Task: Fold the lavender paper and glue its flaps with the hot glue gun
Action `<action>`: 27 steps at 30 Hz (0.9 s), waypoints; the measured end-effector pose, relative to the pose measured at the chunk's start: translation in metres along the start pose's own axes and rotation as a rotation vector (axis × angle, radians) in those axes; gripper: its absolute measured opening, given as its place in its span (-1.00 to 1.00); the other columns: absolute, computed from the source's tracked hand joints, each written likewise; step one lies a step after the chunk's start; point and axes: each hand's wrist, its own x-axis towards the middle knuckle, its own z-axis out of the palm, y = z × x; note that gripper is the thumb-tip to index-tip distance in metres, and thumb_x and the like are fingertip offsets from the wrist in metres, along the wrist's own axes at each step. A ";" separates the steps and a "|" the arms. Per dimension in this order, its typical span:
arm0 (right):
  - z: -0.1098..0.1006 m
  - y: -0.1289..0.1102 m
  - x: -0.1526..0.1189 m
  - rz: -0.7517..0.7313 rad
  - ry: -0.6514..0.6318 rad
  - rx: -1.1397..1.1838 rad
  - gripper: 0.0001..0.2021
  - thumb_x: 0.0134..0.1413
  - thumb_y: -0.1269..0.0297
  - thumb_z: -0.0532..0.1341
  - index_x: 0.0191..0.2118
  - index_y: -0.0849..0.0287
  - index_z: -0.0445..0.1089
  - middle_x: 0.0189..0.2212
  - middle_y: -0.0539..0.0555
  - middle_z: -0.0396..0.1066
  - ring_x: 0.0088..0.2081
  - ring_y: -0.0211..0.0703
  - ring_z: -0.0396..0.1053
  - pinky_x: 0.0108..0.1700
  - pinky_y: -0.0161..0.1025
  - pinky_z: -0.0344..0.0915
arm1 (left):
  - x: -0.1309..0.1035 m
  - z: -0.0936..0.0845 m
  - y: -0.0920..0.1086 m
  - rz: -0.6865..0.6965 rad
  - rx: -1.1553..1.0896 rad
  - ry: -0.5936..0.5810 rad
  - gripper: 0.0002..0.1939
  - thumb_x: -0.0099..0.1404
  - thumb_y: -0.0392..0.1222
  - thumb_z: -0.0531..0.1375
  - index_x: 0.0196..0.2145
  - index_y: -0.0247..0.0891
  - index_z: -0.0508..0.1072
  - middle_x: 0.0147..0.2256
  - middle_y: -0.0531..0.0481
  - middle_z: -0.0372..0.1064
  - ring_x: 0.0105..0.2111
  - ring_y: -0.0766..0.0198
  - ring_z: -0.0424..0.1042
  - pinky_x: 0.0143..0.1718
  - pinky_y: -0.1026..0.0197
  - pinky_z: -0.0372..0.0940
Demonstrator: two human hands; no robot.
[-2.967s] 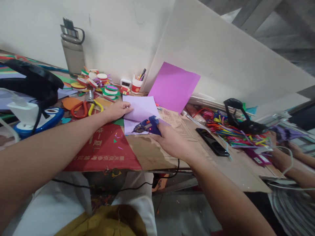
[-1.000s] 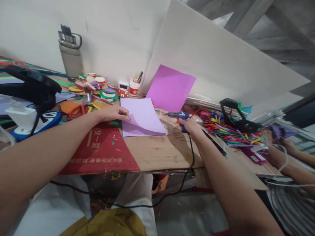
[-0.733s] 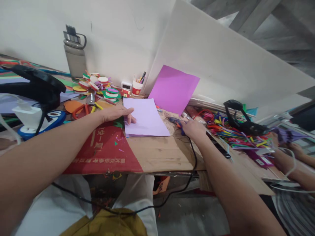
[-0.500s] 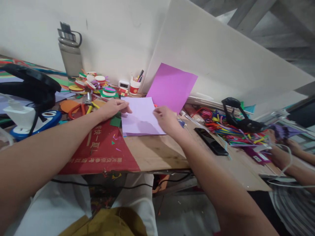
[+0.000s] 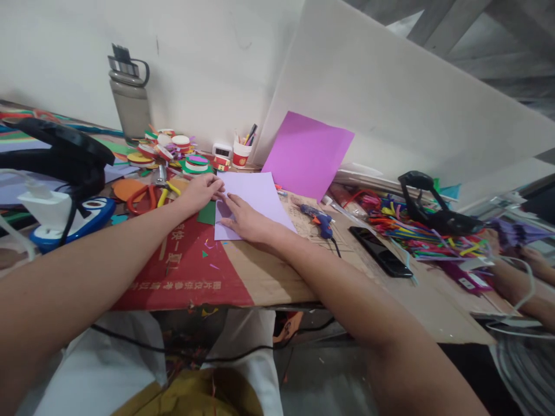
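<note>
Lilac paper (image 5: 264, 199) lies on the cardboard-covered tabletop in front of me. At its left edge, my left hand (image 5: 203, 192) has its fingers drawn together, gripping the edge. My right hand (image 5: 246, 219) rests on the lower left of the paper, fingers stretched and spread, with the fingertips close to the left hand. A small green paper piece (image 5: 207, 214) sits beside the paper's left side, below my left hand. Orange-handled pliers (image 5: 143, 199) and a yellow-handled tool (image 5: 167, 192) lie left of my left hand.
A purple sheet (image 5: 309, 153) leans against the white board behind. To the right are a blue glue gun (image 5: 321, 222), a black phone (image 5: 380, 252) and colourful pipe cleaners (image 5: 416, 231). Paper-cup pieces (image 5: 197, 164), a pen cup (image 5: 241, 153) and a bottle (image 5: 130, 107) stand behind. Another person's hands (image 5: 505, 260) show far right.
My right hand has moved left from the paper's right side to its lower left, its fingers now spread flat. The glue gun has come into view. My left hand stays near the left edge.
</note>
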 end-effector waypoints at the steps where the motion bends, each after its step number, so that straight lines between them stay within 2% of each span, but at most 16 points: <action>1: 0.001 -0.001 -0.001 -0.002 -0.025 -0.021 -0.35 0.24 0.08 0.02 0.28 0.46 -0.07 0.28 0.41 -0.13 0.31 0.10 -0.17 0.27 0.01 -0.14 | 0.000 0.000 0.000 -0.001 0.006 0.008 -0.85 0.25 -0.17 0.06 -0.39 -0.30 0.35 -0.39 -0.04 0.42 -0.43 0.29 0.43 -0.36 0.23 0.35; 4: 0.002 -0.003 -0.003 -0.006 -0.100 -0.042 -0.38 0.28 0.05 -0.11 0.29 0.40 -0.07 0.31 0.35 -0.19 0.33 0.14 -0.27 0.26 0.15 -0.18 | 0.001 0.001 -0.003 0.024 0.065 0.000 -0.82 0.26 -0.20 0.05 -0.43 -0.30 0.37 -0.42 -0.03 0.40 -0.42 0.30 0.43 -0.37 0.26 0.33; 8: -0.001 0.002 0.004 0.028 -0.180 0.033 -0.37 0.27 0.04 -0.11 0.30 0.37 -0.11 0.32 0.34 -0.21 0.33 0.11 -0.27 0.26 0.17 -0.18 | 0.003 0.001 -0.007 0.031 0.082 -0.021 -0.81 0.27 -0.20 0.03 -0.43 -0.29 0.37 -0.41 -0.04 0.41 -0.40 0.29 0.43 -0.34 0.25 0.33; 11: -0.003 0.001 0.016 0.097 -0.083 0.087 -0.38 0.27 0.05 -0.11 0.30 0.37 -0.09 0.31 0.33 -0.17 0.33 0.06 -0.24 0.27 0.11 -0.16 | 0.004 0.001 -0.009 0.005 0.047 -0.015 -0.82 0.26 -0.19 0.03 -0.42 -0.29 0.36 -0.42 -0.03 0.40 -0.40 0.28 0.42 -0.36 0.25 0.33; 14: -0.001 -0.008 0.027 0.108 -0.003 0.084 -0.37 0.26 0.00 -0.11 0.30 0.32 -0.10 0.32 0.30 -0.19 0.33 0.10 -0.27 0.26 0.15 -0.15 | 0.004 0.000 -0.008 0.003 -0.022 0.080 -0.82 0.27 -0.20 0.02 -0.43 -0.28 0.34 -0.41 -0.02 0.38 -0.38 0.28 0.41 -0.37 0.25 0.32; 18: 0.011 -0.025 0.030 0.142 -0.016 0.019 -0.28 0.22 -0.11 -0.13 0.29 0.37 -0.09 0.31 0.34 -0.18 0.32 0.16 -0.24 0.24 0.20 -0.15 | 0.004 -0.001 -0.007 -0.067 -0.132 0.212 -0.83 0.28 -0.23 -0.01 -0.41 -0.28 0.32 -0.39 -0.01 0.36 -0.37 0.30 0.40 -0.35 0.26 0.30; 23: 0.025 -0.031 0.021 0.097 0.055 -0.048 -0.25 0.20 -0.19 -0.22 0.32 0.28 -0.15 0.33 0.22 -0.20 0.33 0.13 -0.27 0.25 0.21 -0.25 | 0.007 -0.001 -0.010 -0.077 -0.090 0.198 -0.83 0.27 -0.24 0.00 -0.43 -0.29 0.33 -0.41 -0.02 0.35 -0.40 0.31 0.38 -0.32 0.24 0.28; 27: 0.016 -0.026 0.026 0.112 -0.034 0.027 -0.25 0.19 -0.20 -0.24 0.33 0.23 -0.18 0.34 0.19 -0.23 0.34 0.12 -0.31 0.25 0.23 -0.28 | 0.008 -0.001 -0.013 -0.064 -0.098 0.196 -0.82 0.26 -0.22 0.01 -0.44 -0.29 0.34 -0.42 -0.04 0.37 -0.41 0.27 0.38 -0.27 0.17 0.30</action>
